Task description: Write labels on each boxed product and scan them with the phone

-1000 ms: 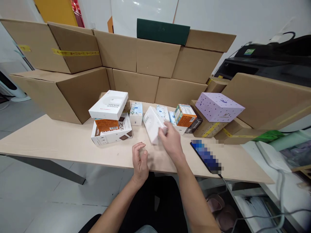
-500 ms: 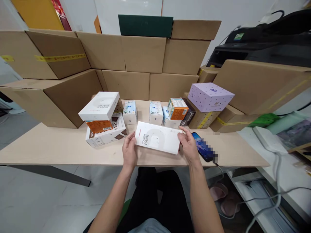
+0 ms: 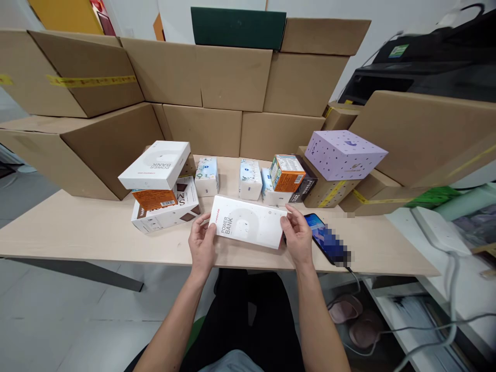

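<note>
Between my hands is a white power bank box [image 3: 248, 223], held near the table's front edge with its printed face up and slightly slanted. My left hand [image 3: 203, 243] grips its left end, thumb on top. At the opposite end my right hand [image 3: 297, 235] pinches the box in the same way. A phone [image 3: 327, 240] with a lit screen lies just right of my right hand, a cable plugged into it. To the left, a second power bank box [image 3: 155, 165] rests on an orange box [image 3: 155, 199], which sits on a white-and-brown carton [image 3: 166, 217].
Behind the held box stand small blue-and-white boxes [image 3: 250, 179] and another orange box [image 3: 287, 172]. A lilac dotted box [image 3: 344, 155] sits on a brown carton at right. Large cardboard boxes [image 3: 201, 129] wall the back and sides of the table [image 3: 96, 227].
The camera view has shifted a little. Both hands keep hold of the power bank box, which has hardly moved, and my right thumb now lies slightly further onto its corner.
</note>
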`<state>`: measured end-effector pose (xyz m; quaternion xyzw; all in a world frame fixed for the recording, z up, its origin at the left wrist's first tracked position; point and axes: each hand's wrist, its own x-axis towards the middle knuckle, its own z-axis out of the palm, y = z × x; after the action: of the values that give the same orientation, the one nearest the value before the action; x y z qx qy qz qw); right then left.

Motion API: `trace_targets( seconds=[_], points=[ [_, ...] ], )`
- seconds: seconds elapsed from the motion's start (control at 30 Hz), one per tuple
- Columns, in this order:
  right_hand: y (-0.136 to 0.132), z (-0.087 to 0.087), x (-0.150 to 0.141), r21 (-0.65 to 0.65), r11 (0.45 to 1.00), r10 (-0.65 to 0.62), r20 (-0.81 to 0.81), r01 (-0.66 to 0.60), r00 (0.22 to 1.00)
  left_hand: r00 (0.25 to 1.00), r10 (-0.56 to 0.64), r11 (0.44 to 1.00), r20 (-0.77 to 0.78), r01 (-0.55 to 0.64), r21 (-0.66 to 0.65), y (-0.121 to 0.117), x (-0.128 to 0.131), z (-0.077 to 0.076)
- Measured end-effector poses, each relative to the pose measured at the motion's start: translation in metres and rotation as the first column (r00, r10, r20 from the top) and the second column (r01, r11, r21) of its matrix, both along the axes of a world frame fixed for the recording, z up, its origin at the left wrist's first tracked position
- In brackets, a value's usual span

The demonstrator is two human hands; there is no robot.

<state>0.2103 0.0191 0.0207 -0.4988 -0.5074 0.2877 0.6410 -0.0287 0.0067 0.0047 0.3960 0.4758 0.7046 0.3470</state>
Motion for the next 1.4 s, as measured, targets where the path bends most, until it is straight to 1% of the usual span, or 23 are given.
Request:
trace_targets(
  seconds=[0.07, 0.17, 0.3, 0.37, 0.43, 0.53, 0.6, 0.7, 0.8, 0.87, 0.97, 1.07, 1.17, 1.3, 1.4],
  points=[
    [-0.001, 0.001, 0.0, 0.006, 1.0, -0.02, 0.021, 0.02, 1.0, 1.0, 0.017, 1.0, -0.015, -0.017, 0.007, -0.001, -0.001, 0.0],
    [-0.003, 0.004, 0.0, -0.022, 0.999, -0.028, 0.033, 0.029, 0.999, 0.998, 0.028, 0.998, -0.055, -0.025, 0.062, -0.004, -0.003, 0.002],
    [-0.006, 0.008, 0.001, -0.058, 0.998, -0.007, 0.019, 0.008, 1.0, 0.994, -0.002, 0.99, -0.114, 0.018, 0.139, -0.008, -0.004, 0.007],
    [-0.007, 0.011, 0.002, -0.068, 0.998, 0.009, 0.01, -0.009, 1.0, 0.994, -0.02, 0.988, -0.107, 0.036, 0.153, -0.009, -0.004, 0.009],
    [-0.008, 0.016, 0.002, -0.065, 0.998, 0.008, 0.011, -0.008, 1.0, 0.998, -0.039, 0.989, -0.046, 0.045, 0.139, -0.009, -0.003, 0.01],
    [-0.01, 0.019, 0.002, -0.069, 0.997, 0.017, -0.015, -0.018, 1.0, 0.989, -0.072, 0.993, 0.13, 0.058, 0.102, -0.005, 0.0, 0.011],
    [-0.012, 0.016, 0.003, -0.059, 0.997, 0.036, -0.056, -0.04, 0.998, 0.961, -0.088, 0.995, 0.264, 0.075, 0.058, -0.002, 0.001, 0.012],
    [-0.013, 0.009, 0.005, -0.031, 0.992, 0.122, -0.092, -0.125, 0.988, 0.909, -0.084, 0.994, 0.408, 0.108, -0.036, 0.002, 0.001, 0.015],
    [-0.014, 0.002, 0.006, 0.009, 0.974, 0.224, -0.092, -0.224, 0.97, 0.874, -0.089, 0.987, 0.477, 0.143, -0.078, 0.003, -0.001, 0.018],
    [-0.014, 0.002, 0.006, 0.032, 0.971, 0.238, -0.075, -0.236, 0.968, 0.852, -0.119, 0.98, 0.511, 0.184, -0.078, 0.003, -0.002, 0.02],
    [-0.013, 0.005, 0.003, 0.046, 0.97, 0.239, -0.054, -0.237, 0.969, 0.817, -0.173, 0.971, 0.551, 0.236, -0.045, 0.0, -0.003, 0.024],
    [-0.012, 0.009, 0.001, 0.043, 0.97, 0.242, -0.07, -0.239, 0.968, 0.815, -0.221, 0.969, 0.535, 0.247, 0.024, -0.002, -0.002, 0.026],
    [-0.01, 0.008, 0.001, 0.076, 0.977, 0.206, -0.101, -0.199, 0.973, 0.847, -0.257, 0.964, 0.466, 0.26, 0.061, -0.004, 0.0, 0.025],
    [-0.007, 0.002, 0.004, 0.113, 0.985, 0.145, -0.135, -0.13, 0.98, 0.904, -0.278, 0.959, 0.326, 0.28, 0.041, -0.006, 0.002, 0.018],
    [-0.005, -0.001, 0.004, 0.104, 0.991, 0.098, -0.119, -0.086, 0.988, 0.919, -0.26, 0.96, 0.296, 0.28, -0.026, -0.006, 0.001, 0.014]
  ],
)
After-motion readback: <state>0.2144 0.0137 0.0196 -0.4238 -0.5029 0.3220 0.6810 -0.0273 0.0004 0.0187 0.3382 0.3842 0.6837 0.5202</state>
